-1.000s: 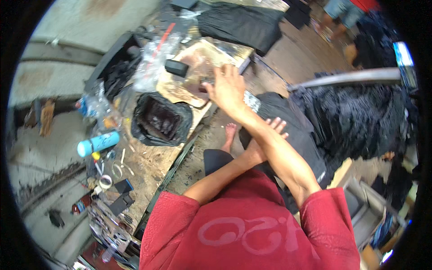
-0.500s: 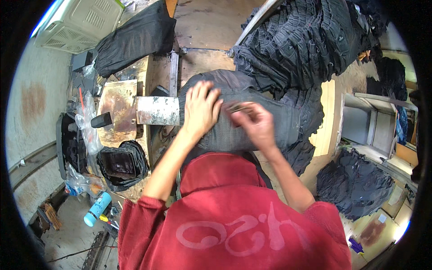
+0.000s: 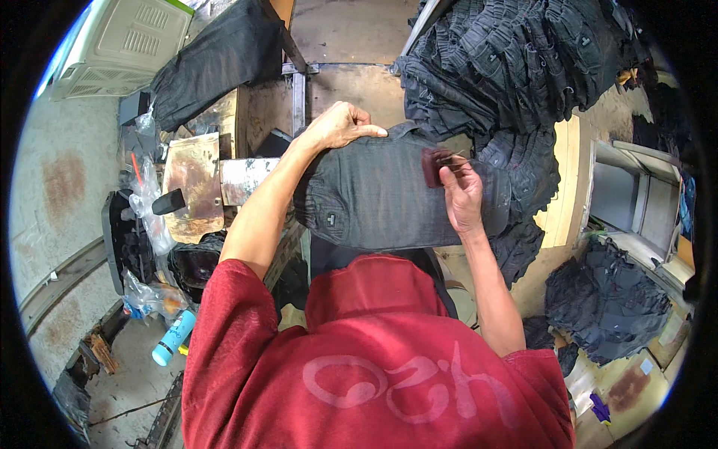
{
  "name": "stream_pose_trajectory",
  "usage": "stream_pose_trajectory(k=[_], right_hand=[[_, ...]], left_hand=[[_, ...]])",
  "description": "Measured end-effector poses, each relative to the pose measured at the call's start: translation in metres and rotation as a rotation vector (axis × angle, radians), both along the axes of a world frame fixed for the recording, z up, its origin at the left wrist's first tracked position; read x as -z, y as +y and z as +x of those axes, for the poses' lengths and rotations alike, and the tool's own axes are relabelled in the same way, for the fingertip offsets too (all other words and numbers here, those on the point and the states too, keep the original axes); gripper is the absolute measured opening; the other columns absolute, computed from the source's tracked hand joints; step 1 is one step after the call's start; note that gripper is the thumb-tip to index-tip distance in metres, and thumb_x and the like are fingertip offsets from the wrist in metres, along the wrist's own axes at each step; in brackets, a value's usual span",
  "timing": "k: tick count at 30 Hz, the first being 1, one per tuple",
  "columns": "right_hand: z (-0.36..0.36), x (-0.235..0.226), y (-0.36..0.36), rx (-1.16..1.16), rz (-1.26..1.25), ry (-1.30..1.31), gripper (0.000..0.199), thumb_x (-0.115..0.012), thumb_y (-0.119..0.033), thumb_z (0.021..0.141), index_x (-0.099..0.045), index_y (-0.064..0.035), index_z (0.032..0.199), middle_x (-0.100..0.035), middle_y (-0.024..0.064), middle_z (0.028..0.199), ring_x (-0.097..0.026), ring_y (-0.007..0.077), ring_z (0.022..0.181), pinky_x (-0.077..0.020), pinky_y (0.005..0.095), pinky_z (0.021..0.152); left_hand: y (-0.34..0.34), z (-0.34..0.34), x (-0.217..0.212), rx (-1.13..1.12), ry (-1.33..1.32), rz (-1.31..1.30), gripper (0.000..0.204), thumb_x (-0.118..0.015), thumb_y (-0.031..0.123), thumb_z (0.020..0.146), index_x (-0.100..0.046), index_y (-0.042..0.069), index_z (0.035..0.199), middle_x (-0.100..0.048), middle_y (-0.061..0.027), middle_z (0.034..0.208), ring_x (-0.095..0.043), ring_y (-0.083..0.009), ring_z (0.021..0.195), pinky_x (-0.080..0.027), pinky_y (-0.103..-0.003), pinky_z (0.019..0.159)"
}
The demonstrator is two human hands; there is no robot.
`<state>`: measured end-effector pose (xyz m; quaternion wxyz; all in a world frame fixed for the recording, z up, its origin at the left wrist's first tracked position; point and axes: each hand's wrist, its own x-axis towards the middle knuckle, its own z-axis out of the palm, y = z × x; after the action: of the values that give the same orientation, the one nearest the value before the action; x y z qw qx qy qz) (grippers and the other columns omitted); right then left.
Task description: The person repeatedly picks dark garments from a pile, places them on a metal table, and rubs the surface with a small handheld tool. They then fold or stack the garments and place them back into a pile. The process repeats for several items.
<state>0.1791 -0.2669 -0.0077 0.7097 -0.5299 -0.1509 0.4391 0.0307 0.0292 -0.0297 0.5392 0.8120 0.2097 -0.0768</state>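
Observation:
A dark grey denim garment (image 3: 389, 187) is stretched across in front of me, over the right part of a narrow board (image 3: 243, 178) whose pale, paint-worn surface shows at the left. A pocket with a small dark patch (image 3: 330, 218) lies at the garment's left end. My left hand (image 3: 345, 126) is closed in a pinch on the garment's far edge. Over the cloth's right part, my right hand (image 3: 462, 191) grips a small dark red pad (image 3: 432, 168) between its fingers. The pad is somewhat blurred, and whether it touches the cloth I cannot tell.
A big pile of dark garments (image 3: 516, 67) rises at the far right, and another heap (image 3: 609, 303) lies lower right. On the left are a stained wooden board (image 3: 193, 187), a black-lined bin (image 3: 196, 262) and a blue bottle (image 3: 173, 338). Dark cloth (image 3: 217, 63) hangs far left.
My left hand has gone from lying flat on the cloth to pinching its far edge. My right hand has moved right with the pad. The garment's pocket now shows at the left end.

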Motion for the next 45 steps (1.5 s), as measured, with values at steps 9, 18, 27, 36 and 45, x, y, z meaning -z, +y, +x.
stream_pose_trajectory(k=[9,18,27,36,45], right_hand=[[0.010,0.006,-0.002,0.021,0.095,0.259,0.027,-0.073,-0.003,0.098,-0.066,-0.0025,0.124,-0.073,0.0071,0.122,-0.069,0.0155,0.111,-0.0538,0.0314,0.102],[0.013,0.015,-0.009,-0.025,0.057,0.204,0.030,-0.071,-0.014,0.101,-0.063,-0.0006,0.127,-0.071,0.0122,0.125,-0.067,0.0228,0.118,-0.0498,0.0373,0.110],[0.013,0.017,-0.011,-0.029,0.089,0.193,0.025,-0.070,-0.015,0.102,-0.066,-0.0027,0.123,-0.073,0.0110,0.123,-0.070,0.0232,0.114,-0.0513,0.0385,0.109],[0.015,0.020,-0.014,-0.021,0.134,0.207,0.026,-0.069,-0.016,0.102,-0.065,-0.0028,0.124,-0.071,0.0109,0.127,-0.069,0.0254,0.118,-0.0513,0.0436,0.112],[0.036,-0.001,-0.017,0.026,0.199,0.297,0.036,-0.066,-0.019,0.104,-0.058,-0.0053,0.137,-0.065,0.0140,0.137,-0.064,0.0349,0.127,-0.0468,0.0549,0.118]], left_hand=[[-0.144,-0.081,-0.066,-0.285,-0.234,0.832,0.060,-0.074,0.039,0.094,-0.055,0.010,0.143,-0.051,-0.0134,0.158,-0.037,-0.0331,0.154,-0.007,-0.063,0.127],[-0.150,-0.133,-0.025,-0.213,-0.196,0.721,0.105,-0.071,0.076,0.079,-0.039,0.017,0.161,-0.035,-0.0185,0.167,-0.034,-0.0357,0.154,-0.022,-0.054,0.127],[-0.131,-0.124,-0.054,-0.025,-0.063,0.799,0.094,-0.064,0.083,0.078,-0.050,0.033,0.156,-0.030,-0.0192,0.169,-0.033,-0.0358,0.154,-0.019,-0.053,0.128],[-0.170,-0.120,-0.073,-0.066,0.082,0.814,0.070,-0.072,0.047,0.090,-0.051,0.033,0.155,-0.022,-0.0192,0.172,-0.016,-0.0497,0.157,-0.013,-0.072,0.122],[-0.171,-0.120,-0.062,-0.106,0.072,0.773,0.074,-0.069,0.053,0.089,-0.047,0.035,0.157,-0.021,-0.0178,0.173,-0.013,-0.0467,0.158,-0.005,-0.071,0.123]])
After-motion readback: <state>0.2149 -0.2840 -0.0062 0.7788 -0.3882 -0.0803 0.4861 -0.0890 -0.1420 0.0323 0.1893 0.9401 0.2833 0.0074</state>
